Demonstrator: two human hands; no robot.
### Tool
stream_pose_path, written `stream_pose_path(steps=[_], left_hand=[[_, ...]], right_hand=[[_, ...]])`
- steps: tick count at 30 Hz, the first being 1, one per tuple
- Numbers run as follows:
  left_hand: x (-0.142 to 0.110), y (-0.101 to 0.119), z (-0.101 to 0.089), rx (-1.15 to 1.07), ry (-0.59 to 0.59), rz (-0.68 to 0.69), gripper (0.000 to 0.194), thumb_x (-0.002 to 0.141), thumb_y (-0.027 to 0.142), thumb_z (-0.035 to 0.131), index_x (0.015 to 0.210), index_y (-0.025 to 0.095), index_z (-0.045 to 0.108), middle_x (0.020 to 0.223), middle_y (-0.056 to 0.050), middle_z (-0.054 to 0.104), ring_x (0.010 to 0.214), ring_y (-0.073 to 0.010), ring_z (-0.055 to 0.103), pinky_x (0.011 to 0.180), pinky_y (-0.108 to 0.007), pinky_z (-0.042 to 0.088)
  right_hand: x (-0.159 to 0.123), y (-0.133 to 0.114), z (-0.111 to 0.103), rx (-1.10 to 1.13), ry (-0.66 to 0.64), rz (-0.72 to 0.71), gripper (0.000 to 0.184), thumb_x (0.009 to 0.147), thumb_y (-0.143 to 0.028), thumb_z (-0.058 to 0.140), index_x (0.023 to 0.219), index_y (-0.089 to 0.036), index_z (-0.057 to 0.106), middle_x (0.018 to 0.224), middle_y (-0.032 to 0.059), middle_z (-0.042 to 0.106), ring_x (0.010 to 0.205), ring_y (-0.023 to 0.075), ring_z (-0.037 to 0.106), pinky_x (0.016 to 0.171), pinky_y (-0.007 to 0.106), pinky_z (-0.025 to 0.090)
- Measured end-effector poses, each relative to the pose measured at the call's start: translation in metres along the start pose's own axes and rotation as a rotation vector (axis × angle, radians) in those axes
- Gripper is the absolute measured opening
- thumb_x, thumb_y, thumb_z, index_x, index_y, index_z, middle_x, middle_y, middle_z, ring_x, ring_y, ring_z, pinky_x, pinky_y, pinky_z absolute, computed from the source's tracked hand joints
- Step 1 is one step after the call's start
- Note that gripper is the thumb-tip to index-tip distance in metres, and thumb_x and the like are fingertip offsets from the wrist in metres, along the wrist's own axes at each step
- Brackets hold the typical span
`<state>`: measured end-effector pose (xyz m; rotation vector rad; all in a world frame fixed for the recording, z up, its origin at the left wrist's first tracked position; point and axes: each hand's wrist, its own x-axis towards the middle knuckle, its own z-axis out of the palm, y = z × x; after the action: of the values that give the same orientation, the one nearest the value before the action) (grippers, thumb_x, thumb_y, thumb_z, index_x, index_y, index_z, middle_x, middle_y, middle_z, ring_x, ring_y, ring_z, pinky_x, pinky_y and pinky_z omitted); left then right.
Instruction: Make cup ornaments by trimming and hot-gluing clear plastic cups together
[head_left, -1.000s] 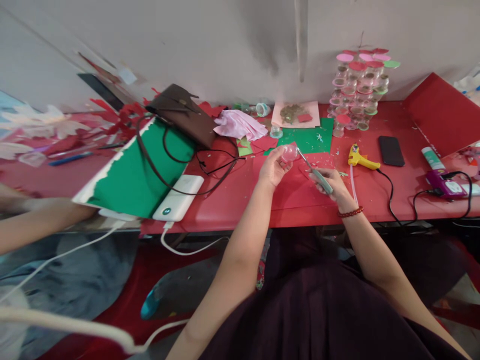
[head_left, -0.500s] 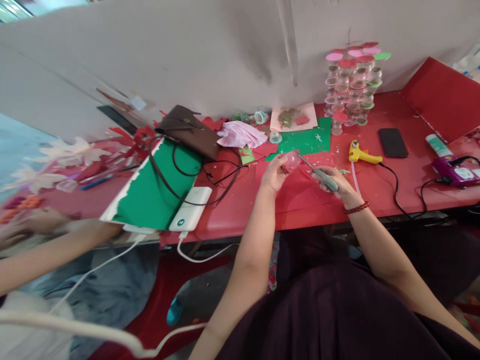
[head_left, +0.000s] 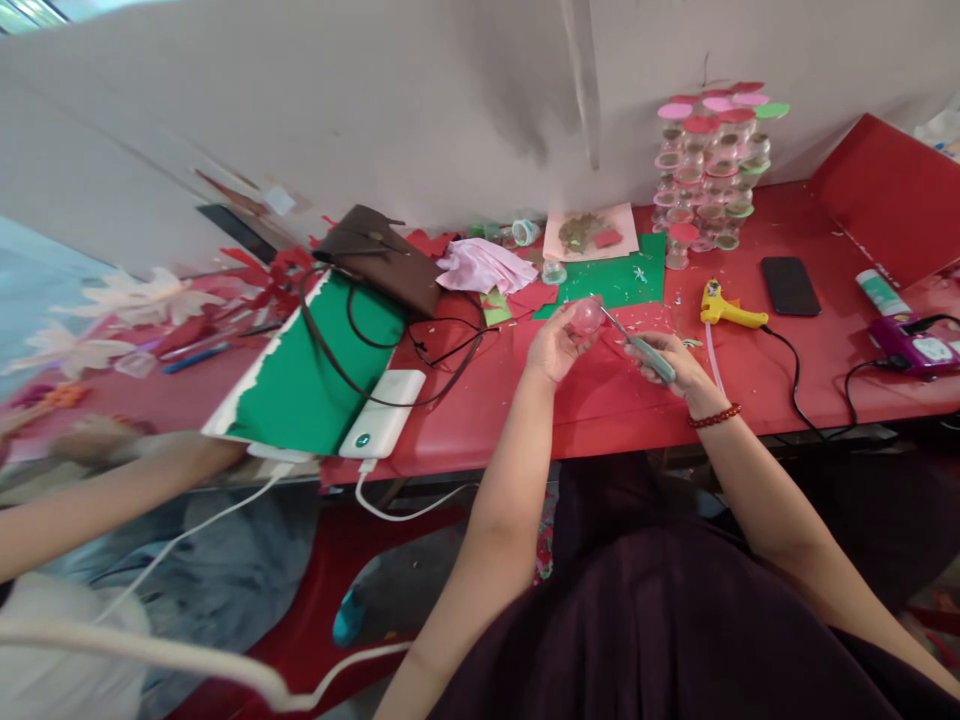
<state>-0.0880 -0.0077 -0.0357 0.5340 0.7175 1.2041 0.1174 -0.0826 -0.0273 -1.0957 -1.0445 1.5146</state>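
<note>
My left hand (head_left: 556, 343) is closed around a small clear round container (head_left: 586, 316), held just above the red table (head_left: 480, 400). My right hand (head_left: 671, 368) grips a thin tool with a grey-green handle (head_left: 651, 359); its metal tip points up-left and meets the container. A red bead bracelet (head_left: 715, 416) circles my right wrist. Red paper scraps and a green sheet (head_left: 619, 279) lie just behind both hands.
A yellow glue gun (head_left: 726, 310), a black phone (head_left: 787, 285) and a purple device (head_left: 916, 347) lie to the right. Stacked clear cups with coloured lids (head_left: 709, 165) stand at the wall. A green board (head_left: 315, 365), a white power bank (head_left: 382, 413) and a brown bag (head_left: 382, 255) sit left. Another person's arm (head_left: 112, 500) reaches in at far left.
The view has swung a little left and down over the second. My hands keep the same hold, with the tool tip at the container. The other person's arm has come further into view.
</note>
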Motion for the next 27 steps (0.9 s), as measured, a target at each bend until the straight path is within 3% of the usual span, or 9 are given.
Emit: stream_pose_path(steps=[5, 10, 16, 20, 27], left_hand=[[0.0016, -0.0020, 0.0016, 0.000, 0.015, -0.002, 0.030, 0.073, 0.022, 0.084, 0.099, 0.020, 0.068, 0.089, 0.000, 0.077, 0.074, -0.0137, 0.072, 0.073, -0.029, 0.060], [0.0020, -0.0034, 0.0018, 0.014, 0.028, -0.001, 0.032, 0.070, 0.024, 0.087, 0.095, 0.021, 0.067, 0.089, 0.001, 0.076, 0.073, -0.0132, 0.072, 0.074, -0.029, 0.060], [-0.0013, -0.0045, 0.0031, 0.080, -0.051, 0.024, 0.037, 0.067, 0.028, 0.091, 0.096, 0.023, 0.068, 0.095, 0.001, 0.077, 0.081, -0.0145, 0.073, 0.079, -0.030, 0.059], [-0.0006, -0.0042, 0.0044, 0.082, 0.010, 0.026, 0.037, 0.063, 0.026, 0.091, 0.089, 0.023, 0.065, 0.082, 0.004, 0.073, 0.070, -0.0107, 0.067, 0.065, -0.024, 0.049], [0.0026, -0.0024, 0.0032, 0.064, 0.079, 0.032, 0.038, 0.059, 0.026, 0.091, 0.086, 0.023, 0.064, 0.077, 0.005, 0.070, 0.066, -0.0086, 0.061, 0.065, -0.023, 0.043]], right_hand=[[-0.0001, -0.0007, 0.0014, -0.013, 0.013, -0.006, 0.047, 0.055, -0.045, 0.091, 0.087, -0.015, 0.073, 0.057, -0.0060, 0.057, 0.040, 0.0051, 0.044, 0.037, 0.022, 0.022], [0.0013, 0.0005, 0.0021, -0.027, 0.016, -0.015, 0.050, 0.055, -0.048, 0.091, 0.089, -0.015, 0.076, 0.062, -0.0030, 0.062, 0.041, 0.0049, 0.042, 0.037, 0.022, 0.022], [0.0021, 0.0011, 0.0020, -0.015, 0.025, -0.016, 0.050, 0.054, -0.048, 0.091, 0.088, -0.015, 0.076, 0.059, -0.0046, 0.060, 0.040, 0.0050, 0.043, 0.037, 0.022, 0.022], [0.0018, 0.0004, 0.0021, -0.005, 0.025, -0.012, 0.052, 0.053, -0.048, 0.092, 0.090, -0.015, 0.076, 0.059, -0.0051, 0.059, 0.040, 0.0050, 0.043, 0.037, 0.022, 0.024], [0.0021, 0.0008, 0.0024, -0.044, 0.020, -0.023, 0.055, 0.056, -0.050, 0.092, 0.094, -0.013, 0.078, 0.059, -0.0041, 0.060, 0.041, 0.0045, 0.042, 0.037, 0.022, 0.021]])
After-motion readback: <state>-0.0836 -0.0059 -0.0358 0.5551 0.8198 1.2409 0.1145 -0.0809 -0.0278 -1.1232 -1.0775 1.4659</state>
